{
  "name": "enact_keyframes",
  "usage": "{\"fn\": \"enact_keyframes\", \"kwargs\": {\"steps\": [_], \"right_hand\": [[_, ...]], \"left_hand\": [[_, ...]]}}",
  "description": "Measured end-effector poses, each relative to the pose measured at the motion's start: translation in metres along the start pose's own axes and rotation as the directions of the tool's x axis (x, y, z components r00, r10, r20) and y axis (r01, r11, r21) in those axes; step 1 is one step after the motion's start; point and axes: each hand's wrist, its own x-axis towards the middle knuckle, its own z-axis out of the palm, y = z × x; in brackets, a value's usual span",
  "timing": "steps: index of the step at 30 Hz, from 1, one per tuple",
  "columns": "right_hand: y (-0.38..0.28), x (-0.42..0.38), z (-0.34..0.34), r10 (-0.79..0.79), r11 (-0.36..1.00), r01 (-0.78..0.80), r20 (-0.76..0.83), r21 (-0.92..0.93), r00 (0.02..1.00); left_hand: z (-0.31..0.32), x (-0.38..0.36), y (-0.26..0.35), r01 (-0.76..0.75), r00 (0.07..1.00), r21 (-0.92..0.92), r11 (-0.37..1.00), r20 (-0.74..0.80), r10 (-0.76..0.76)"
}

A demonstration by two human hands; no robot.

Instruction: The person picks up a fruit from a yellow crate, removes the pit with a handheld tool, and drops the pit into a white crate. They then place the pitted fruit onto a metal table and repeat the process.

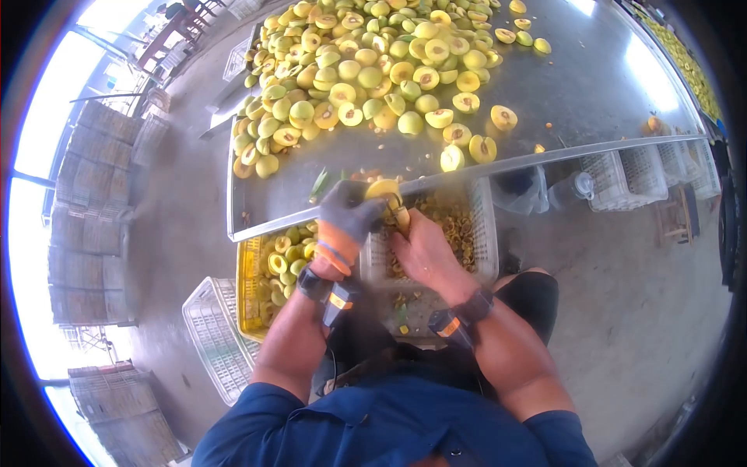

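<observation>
My left hand (pixel 346 218), in a grey glove with an orange cuff, is closed around a yellow fruit half (pixel 381 188) at the table's front edge. Bare, my right hand (pixel 426 249) grips the yellowish handle of a small hand tool (pixel 401 217). Its dark curved end meets the fruit half; how deep it sits is hidden. Under my right hand stands a white crate (pixel 487 233) of brown pits and scraps. Below my left forearm, a yellow crate (pixel 249 292) holds hollowed green-yellow halves. A large heap of halved fruit (pixel 366 66) lies on the table, many with brown centres.
The metal table (pixel 576 93) has a raised front rim. An empty white crate (pixel 214 327) leans beside the yellow one. More white crates (pixel 622 179) and a clear plastic container (pixel 572 189) stand under the table at right. Stacked crates (pixel 89 218) line the left side.
</observation>
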Motion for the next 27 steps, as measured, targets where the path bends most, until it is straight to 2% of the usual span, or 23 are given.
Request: {"fn": "enact_keyframes", "kwargs": {"steps": [1, 4, 6, 7, 9, 10, 12, 13, 14, 15, 16, 17, 19, 20, 22, 24, 27], "right_hand": [[0.0, -0.003, 0.0, -0.017, 1.0, 0.017, 0.002, -0.011, 1.0], [-0.004, -0.008, -0.009, -0.09, 0.959, 0.036, 0.185, 0.28, 0.979], [0.0, -0.013, -0.004, -0.167, 0.956, 0.135, 0.103, 0.26, 0.981], [0.002, -0.016, -0.003, -0.203, 0.952, 0.182, 0.063, 0.247, 0.977], [0.003, -0.014, -0.012, -0.082, 0.95, 0.023, 0.177, 0.313, 0.981], [0.003, -0.014, -0.016, -0.025, 0.938, -0.059, 0.237, 0.341, 0.971], [0.005, -0.017, -0.022, -0.079, 0.976, 0.023, 0.258, 0.215, 0.963], [0.004, -0.019, -0.024, -0.102, 0.987, 0.062, 0.278, 0.149, 0.955], [0.001, -0.022, -0.025, -0.089, 0.984, 0.038, 0.3, 0.173, 0.95], [-0.007, -0.027, -0.029, -0.076, 0.981, 0.012, 0.322, 0.196, 0.944], [-0.013, -0.03, -0.032, -0.063, 0.976, -0.014, 0.344, 0.217, 0.937], [-0.015, -0.032, -0.034, 0.007, 0.93, -0.169, 0.443, 0.327, 0.896], [-0.014, -0.036, -0.038, 0.092, 0.739, -0.481, 0.637, 0.471, 0.765], [-0.014, -0.039, -0.039, 0.079, 0.691, -0.525, 0.67, 0.496, 0.738], [-0.014, -0.044, -0.038, 0.044, 0.591, -0.61, 0.734, 0.528, 0.678], [-0.015, -0.045, -0.038, 0.056, 0.619, -0.608, 0.744, 0.498, 0.666], [-0.022, -0.05, -0.041, 0.052, 0.593, -0.636, 0.764, 0.494, 0.643]], "left_hand": [[0.003, -0.005, -0.003, -0.023, 0.999, 0.021, 1.0, -0.025, 0.023], [0.012, -0.027, -0.003, -0.047, 0.994, 0.107, 0.993, -0.091, 0.057], [0.017, -0.035, -0.004, -0.059, 0.991, 0.079, 0.995, -0.116, 0.068], [0.019, -0.037, -0.005, -0.053, 0.993, 0.007, 0.999, -0.109, 0.053], [0.024, -0.04, -0.002, -0.043, 0.995, -0.138, 0.989, -0.095, 0.03], [0.025, -0.041, 0.001, 0.009, 0.998, -0.356, 0.934, -0.059, -0.032], [0.027, -0.042, 0.011, 0.123, 0.991, -0.722, 0.681, 0.053, -0.122], [0.027, -0.041, 0.009, -0.08, 0.996, -0.405, 0.911, -0.005, 0.086], [0.025, -0.037, 0.004, -0.294, 0.956, -0.021, 0.956, 0.02, 0.294], [0.024, -0.037, 0.006, -0.473, 0.879, 0.353, 0.807, 0.123, 0.461], [0.023, -0.04, 0.013, -0.51, 0.85, 0.493, 0.705, 0.159, 0.503], [0.022, -0.04, 0.012, -0.543, 0.822, 0.522, 0.658, 0.171, 0.543], [0.022, -0.036, 0.0, -0.605, 0.761, 0.571, 0.555, 0.21, 0.613], [0.022, -0.035, -0.006, -0.614, 0.751, 0.563, 0.553, 0.2, 0.63], [0.024, -0.04, -0.008, -0.469, 0.881, 0.337, 0.817, 0.118, 0.457], [0.027, -0.041, -0.007, -0.416, 0.909, 0.236, 0.878, 0.103, 0.403], [0.03, -0.043, -0.006, -0.494, 0.869, 0.258, 0.83, 0.133, 0.476]]}}
